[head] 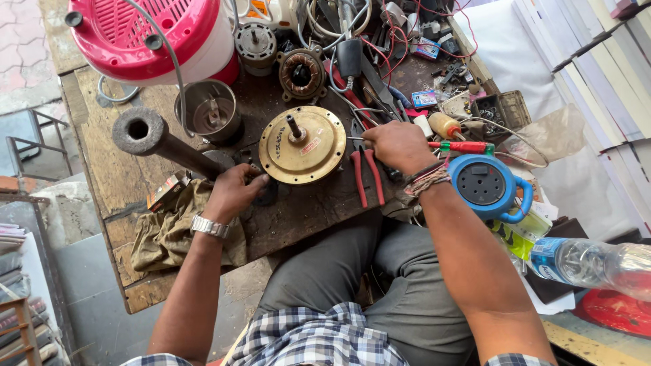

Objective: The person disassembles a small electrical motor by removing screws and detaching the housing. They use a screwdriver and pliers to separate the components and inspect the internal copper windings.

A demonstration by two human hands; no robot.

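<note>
Two hands on worn wooden workbench (119, 176): my left hand (234, 191) curled around small dark part beside round brass-coloured motor plate (303, 144); my right hand (397, 146) closed, grip unclear, by red-handled pliers (366, 176).

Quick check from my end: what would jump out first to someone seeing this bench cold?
The round brass-coloured motor housing with its upright shaft sits mid-bench, between the left hand and the right hand. A pink and white appliance fills the top left corner, and a blue extension reel lies by the right wrist.
</note>
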